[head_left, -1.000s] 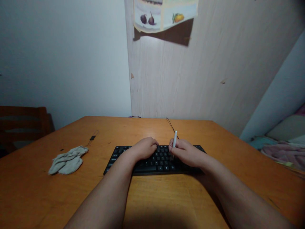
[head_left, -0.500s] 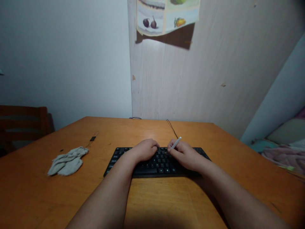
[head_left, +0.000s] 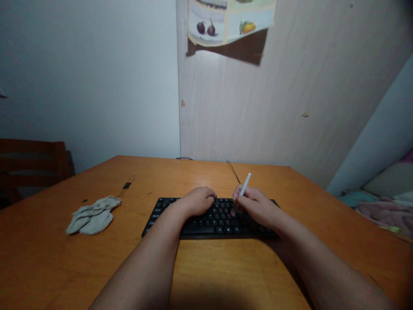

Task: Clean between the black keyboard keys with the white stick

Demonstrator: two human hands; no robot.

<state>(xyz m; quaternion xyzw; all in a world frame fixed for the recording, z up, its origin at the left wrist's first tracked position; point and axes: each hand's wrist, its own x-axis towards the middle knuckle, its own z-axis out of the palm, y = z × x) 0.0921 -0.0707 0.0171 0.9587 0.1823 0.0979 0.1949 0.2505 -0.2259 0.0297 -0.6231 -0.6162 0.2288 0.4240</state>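
A black keyboard [head_left: 200, 230] lies on the wooden table [head_left: 222, 267], its long side facing me. My left hand [head_left: 198, 201] rests on the upper left-middle part of the keys, fingers curled together at its far edge; whether it grips anything there is hidden. My right hand [head_left: 254, 204] is closed around a slim white brush-like tool [head_left: 245, 184], over the right half of the keyboard. The tool's white end points up and away, and its blurred lower end is at the keys.
A crumpled grey-white cloth [head_left: 93, 216] lies at the left, with a small black tag [head_left: 127, 185] on a string behind it. A dark cable [head_left: 233, 171] runs behind the keyboard. A wooden chair [head_left: 32, 161] stands at the far left.
My right hand has shifted slightly right, and the white tool in it now stands more upright, with its lower end showing at the keys. My left hand has stayed in place.
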